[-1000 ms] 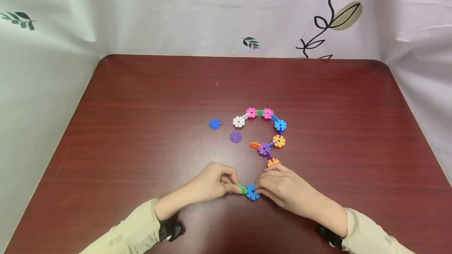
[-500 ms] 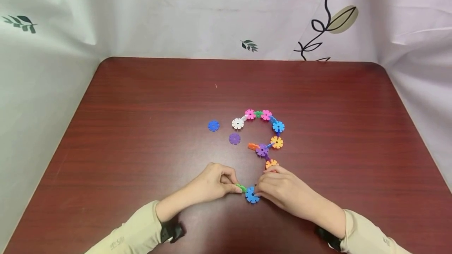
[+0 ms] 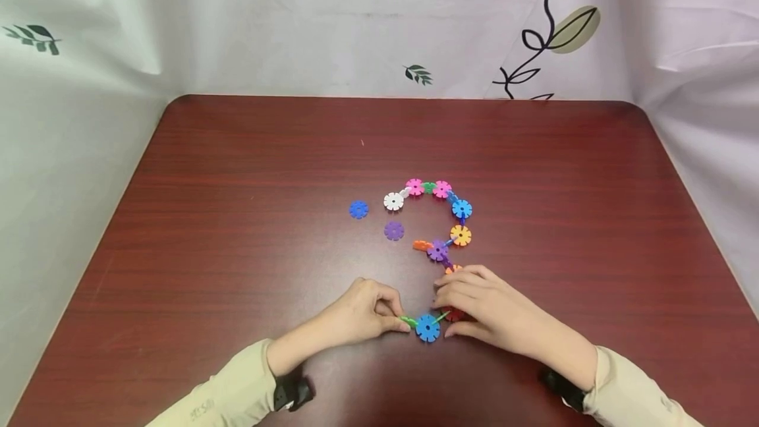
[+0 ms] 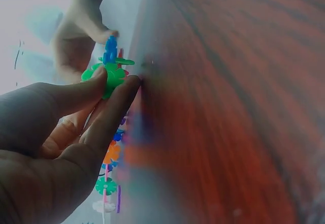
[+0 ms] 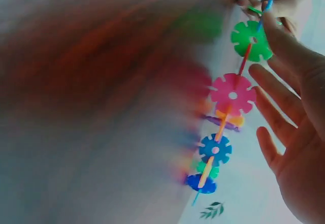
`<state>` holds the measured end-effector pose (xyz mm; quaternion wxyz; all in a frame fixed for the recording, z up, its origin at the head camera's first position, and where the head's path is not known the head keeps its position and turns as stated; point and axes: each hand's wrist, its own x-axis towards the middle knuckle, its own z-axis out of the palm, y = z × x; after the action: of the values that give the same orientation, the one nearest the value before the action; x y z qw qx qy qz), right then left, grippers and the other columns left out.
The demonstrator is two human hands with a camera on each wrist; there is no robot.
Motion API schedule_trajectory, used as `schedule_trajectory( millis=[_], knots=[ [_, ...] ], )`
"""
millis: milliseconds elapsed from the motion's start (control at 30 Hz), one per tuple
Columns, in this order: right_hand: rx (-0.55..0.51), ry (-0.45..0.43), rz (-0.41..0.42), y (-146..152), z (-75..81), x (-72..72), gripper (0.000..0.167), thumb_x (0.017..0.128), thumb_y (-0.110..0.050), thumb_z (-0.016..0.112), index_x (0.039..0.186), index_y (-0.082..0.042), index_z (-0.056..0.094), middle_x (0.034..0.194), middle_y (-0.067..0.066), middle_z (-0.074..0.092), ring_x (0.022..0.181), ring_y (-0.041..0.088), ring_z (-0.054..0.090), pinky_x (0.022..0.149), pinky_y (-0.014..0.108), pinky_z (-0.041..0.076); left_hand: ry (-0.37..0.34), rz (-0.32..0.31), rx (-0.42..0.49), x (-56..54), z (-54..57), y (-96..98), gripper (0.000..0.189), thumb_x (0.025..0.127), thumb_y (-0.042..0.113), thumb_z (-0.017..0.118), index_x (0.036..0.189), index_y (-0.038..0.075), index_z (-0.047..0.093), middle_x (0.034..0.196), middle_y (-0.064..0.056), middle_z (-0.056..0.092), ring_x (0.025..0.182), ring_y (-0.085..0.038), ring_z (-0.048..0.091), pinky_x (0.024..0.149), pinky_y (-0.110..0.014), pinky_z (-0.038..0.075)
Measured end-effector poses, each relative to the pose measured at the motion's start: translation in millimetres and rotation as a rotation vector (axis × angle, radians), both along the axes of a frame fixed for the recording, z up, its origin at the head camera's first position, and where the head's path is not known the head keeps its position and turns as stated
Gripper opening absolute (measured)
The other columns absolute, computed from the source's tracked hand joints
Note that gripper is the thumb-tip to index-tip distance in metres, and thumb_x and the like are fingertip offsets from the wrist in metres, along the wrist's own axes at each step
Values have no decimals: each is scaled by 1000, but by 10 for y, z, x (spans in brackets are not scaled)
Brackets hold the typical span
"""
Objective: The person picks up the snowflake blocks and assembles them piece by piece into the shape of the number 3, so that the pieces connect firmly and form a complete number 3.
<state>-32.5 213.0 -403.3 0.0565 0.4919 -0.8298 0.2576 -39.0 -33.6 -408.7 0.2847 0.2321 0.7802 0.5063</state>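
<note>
In the head view my left hand (image 3: 367,312) pinches a green snowflake disc (image 4: 112,86) between thumb and fingers. That disc is joined to a blue snowflake disc (image 3: 425,336), the near end of a linked chain. My right hand (image 3: 495,308) is over the chain's lower part, fingers loosely extended, pinching nothing. Beside it are an upright green disc (image 5: 250,40) and a red disc (image 3: 452,315), partly covered. Above the hand an orange disc (image 3: 453,269) shows partly. In the right wrist view those fingers are spread alongside the chain.
The chain curves away through a purple disc (image 3: 438,251), a yellow disc (image 3: 460,236) and pink ones to a white disc (image 3: 393,201). An orange disc (image 3: 421,245) branches left. Loose blue (image 3: 358,209) and purple (image 3: 394,230) discs lie left on the brown table (image 3: 237,216).
My right hand has loosened from the blue disc and shifted slightly right, uncovering the green and red discs. The upper chain has moved slightly left. My left hand keeps its pinch.
</note>
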Motion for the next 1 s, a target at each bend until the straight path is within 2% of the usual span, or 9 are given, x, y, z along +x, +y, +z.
schedule_trajectory(
  millis=[100, 233, 300, 433, 600, 767, 900, 1000],
  knots=[
    [-4, 16, 30, 8, -19, -12, 21, 79, -24, 73, 98, -15, 66, 98, -10, 66, 106, 14, 58, 96, 34, 35, 12, -6, -17, -7, 6, 15, 15, 76, 7, 77, 65, 8, 66, 68, -2, 70, 61, -6, 67, 54, -19, 51],
    [8, 59, 55, -14, -40, -26, 8, 82, -20, 71, 87, -17, 66, 89, -12, 66, 99, 9, 61, 95, 33, 36, 80, -17, -39, -27, 8, 46, 16, 75, 9, 78, 63, 10, 66, 66, 0, 70, 58, -1, 64, 52, -18, 51],
    [14, 66, 56, -15, -41, -36, 8, 81, -20, 72, 84, -18, 66, 86, -13, 66, 98, 8, 61, 95, 33, 37, 93, -17, -35, -34, 12, 62, 15, 74, 9, 79, 63, 9, 67, 66, -1, 70, 57, 0, 63, 51, -18, 51],
    [12, 48, 61, 1, -33, -59, 8, 79, -20, 73, 84, -18, 67, 87, -13, 67, 99, 7, 62, 93, 33, 38, 74, -11, -15, -41, 34, 81, 13, 73, 8, 79, 64, 7, 70, 65, -3, 70, 56, -2, 64, 50, -19, 51],
    [0, 82, 105, 4, -25, -92, 6, 82, -21, 70, 85, -18, 66, 89, -14, 67, 98, 6, 62, 94, 33, 37, 93, -14, -25, -44, 58, 84, 12, 72, 7, 79, 64, 6, 71, 60, -2, 68, 51, -1, 61, 46, -19, 49],
    [-12, 101, 133, -13, -17, -113, 7, 81, -24, 71, 84, -19, 66, 87, -16, 68, 98, 5, 63, 93, 31, 38, -9, -5, -20, -6, 46, 66, 11, 73, 6, 79, 65, 5, 72, 59, -2, 68, 51, -6, 63, 46, -20, 49],
    [-19, 61, 147, -22, -16, -103, 9, 81, -23, 72, 88, -20, 66, 91, -16, 68, 102, 5, 62, 94, 33, 38, -70, 30, 2, 21, 32, 32, 10, 73, 4, 78, 65, 4, 71, 61, -4, 69, 54, -12, 66, 47, -21, 50],
    [-30, 11, 166, -18, -22, -82, 17, 78, -23, 74, 94, -20, 67, 97, -15, 68, 106, 8, 61, 97, 35, 36, -96, 34, 7, 26, 32, 18, 9, 74, 4, 78, 67, 4, 71, 63, -5, 69, 56, -14, 67, 47, -20, 50]
  ],
)
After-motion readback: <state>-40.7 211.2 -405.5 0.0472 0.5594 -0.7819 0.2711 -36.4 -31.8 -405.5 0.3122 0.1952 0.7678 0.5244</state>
